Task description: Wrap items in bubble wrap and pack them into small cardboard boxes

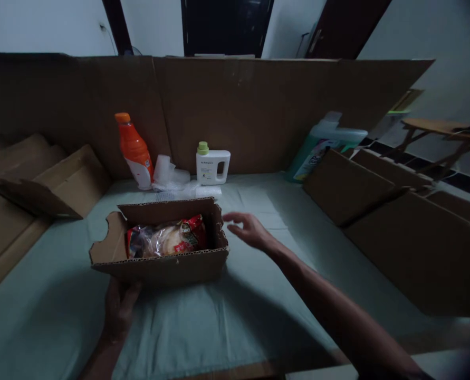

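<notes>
An open cardboard box (pixel 171 269) with jagged cut edges sits in front of me, its near side raised a little and throwing a shadow on the cloth. Inside lies a clear and red plastic food packet (pixel 167 237); the contents look pale but I cannot make out their kind. My left hand (pixel 120 306) grips the box from below at its near left corner, with the fingertips partly hidden under it. Just off the box's right end is my right hand (pixel 248 229), open, thumb and fingers apart, holding nothing.
Behind the box stand an orange bottle (pixel 135 150), crumpled bubble wrap (pixel 171 177) and a white jug with a green cap (pixel 213 166). A large teal bottle (pixel 314 148) leans at the back right. Cardboard boxes (pixel 72 179) and panels (pixel 290 105) surround the green cloth (pixel 274 295).
</notes>
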`<state>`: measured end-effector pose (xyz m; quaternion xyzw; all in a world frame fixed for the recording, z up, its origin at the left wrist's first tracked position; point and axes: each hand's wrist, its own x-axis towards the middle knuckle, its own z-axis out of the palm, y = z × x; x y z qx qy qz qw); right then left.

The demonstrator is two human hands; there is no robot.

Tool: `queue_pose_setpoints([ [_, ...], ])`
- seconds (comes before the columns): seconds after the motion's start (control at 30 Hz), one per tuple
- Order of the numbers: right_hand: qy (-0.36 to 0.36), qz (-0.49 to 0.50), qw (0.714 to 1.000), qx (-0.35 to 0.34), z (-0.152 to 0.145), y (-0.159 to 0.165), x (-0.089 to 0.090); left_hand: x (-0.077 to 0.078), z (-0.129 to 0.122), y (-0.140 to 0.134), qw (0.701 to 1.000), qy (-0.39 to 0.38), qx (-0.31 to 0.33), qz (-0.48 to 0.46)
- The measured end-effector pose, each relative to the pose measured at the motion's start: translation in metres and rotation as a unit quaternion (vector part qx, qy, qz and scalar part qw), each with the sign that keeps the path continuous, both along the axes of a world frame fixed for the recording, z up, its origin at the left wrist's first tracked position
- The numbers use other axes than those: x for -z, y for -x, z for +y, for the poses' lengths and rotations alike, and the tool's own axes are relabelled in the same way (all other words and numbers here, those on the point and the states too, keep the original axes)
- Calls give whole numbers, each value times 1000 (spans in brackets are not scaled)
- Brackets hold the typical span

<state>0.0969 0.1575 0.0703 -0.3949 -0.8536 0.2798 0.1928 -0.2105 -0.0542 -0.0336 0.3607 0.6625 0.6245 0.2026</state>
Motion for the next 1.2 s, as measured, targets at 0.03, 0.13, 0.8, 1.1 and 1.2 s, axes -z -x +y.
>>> queue_pose_setpoints([
  [0.03, -47, -45, 997, 50, 23, 12, -3, 1, 1, -1, 1000, -5, 4, -2],
  [0.13, -108, -94, 982, 125, 82, 51, -2, -1, 4, -13, 1000, -21, 5, -1],
  [0.8, 65, 138, 982, 113, -53, -63, 15, -9, 7, -10, 999, -35, 25, 6],
  [1.1, 105, 245, 963, -33, -100, 17, 51, -28, 2, -29, 999, -10, 42, 6],
  [1.2, 47, 186, 980, -51, -75, -8, 39, -26, -3, -30, 999, -25, 38, 3],
])
